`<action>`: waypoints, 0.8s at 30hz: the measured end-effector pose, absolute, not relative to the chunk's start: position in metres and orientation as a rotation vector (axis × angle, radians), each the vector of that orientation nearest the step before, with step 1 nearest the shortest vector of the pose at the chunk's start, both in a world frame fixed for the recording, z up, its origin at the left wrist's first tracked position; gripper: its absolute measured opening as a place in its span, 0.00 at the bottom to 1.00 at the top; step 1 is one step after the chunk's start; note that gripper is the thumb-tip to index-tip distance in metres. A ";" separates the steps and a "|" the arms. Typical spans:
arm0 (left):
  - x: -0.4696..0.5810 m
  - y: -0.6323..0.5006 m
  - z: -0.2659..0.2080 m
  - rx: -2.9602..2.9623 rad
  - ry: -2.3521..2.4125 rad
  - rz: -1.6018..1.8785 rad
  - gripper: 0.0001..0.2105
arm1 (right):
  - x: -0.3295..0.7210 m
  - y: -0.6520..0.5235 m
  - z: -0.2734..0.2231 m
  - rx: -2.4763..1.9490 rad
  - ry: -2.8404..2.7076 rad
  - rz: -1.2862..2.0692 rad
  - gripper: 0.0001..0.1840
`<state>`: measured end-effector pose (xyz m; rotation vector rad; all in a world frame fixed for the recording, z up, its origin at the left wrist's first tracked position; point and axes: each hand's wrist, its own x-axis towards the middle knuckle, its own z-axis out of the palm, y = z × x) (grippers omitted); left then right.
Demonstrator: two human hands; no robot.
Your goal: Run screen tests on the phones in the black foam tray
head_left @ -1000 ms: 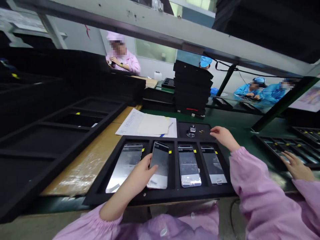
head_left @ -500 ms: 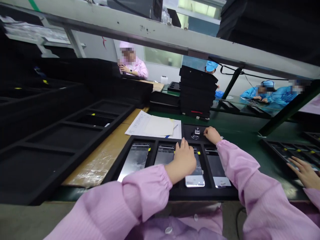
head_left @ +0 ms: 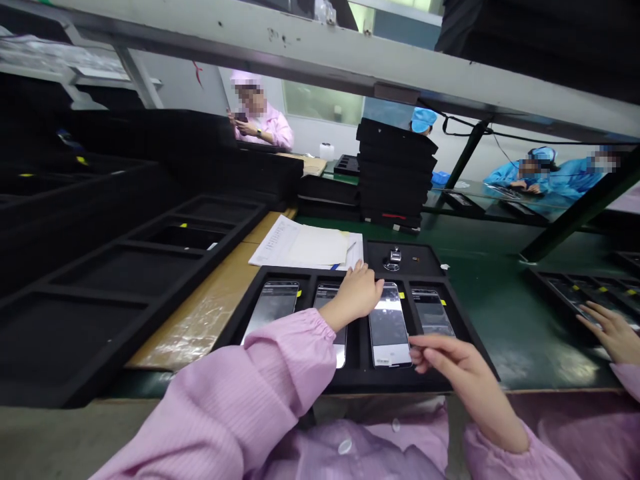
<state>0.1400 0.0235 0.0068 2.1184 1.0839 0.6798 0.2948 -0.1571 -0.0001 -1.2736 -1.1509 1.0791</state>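
A black foam tray (head_left: 357,383) holds several smartphones in separate slots. My left hand (head_left: 356,293) lies over the divider between the second phone (head_left: 341,350) and the third phone (head_left: 390,327), its fingers loosely bent and the thumb apart at the third phone's top edge. Beside that phone's lower right side is my right hand (head_left: 457,363), thumb and forefinger pinched together; whatever is between them is too small to make out. The fourth phone (head_left: 433,313), with a yellow tab, sits partly behind this hand. The first phone (head_left: 273,307) lies at the left, partly covered by my sleeve.
Behind the tray, a small black tray (head_left: 425,250) carries a shiny metal piece (head_left: 393,259). Papers (head_left: 315,247) lie left of it. Black trays are stacked (head_left: 395,177) farther back. A co-worker's hand (head_left: 613,333) rests by another phone tray (head_left: 560,287) at right.
My right hand has moved from the small back tray towards me, down to the third phone's lower right side. My left hand has shifted slightly left and away from me, uncovering the third phone.
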 end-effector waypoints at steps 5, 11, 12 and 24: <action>0.136 -0.007 0.008 1.707 0.920 0.789 0.17 | 0.281 -0.169 -0.027 -1.197 -0.758 1.274 0.18; 0.133 -0.027 0.007 1.261 0.820 0.806 0.16 | 0.255 -0.181 -0.012 -1.149 -0.643 1.350 0.21; 0.131 -0.027 0.011 1.184 0.813 0.791 0.14 | 0.251 -0.181 -0.009 -1.143 -0.643 1.340 0.21; 0.122 -0.042 0.039 0.787 0.686 0.862 0.09 | 0.248 -0.169 -0.007 -0.860 -0.665 1.286 0.13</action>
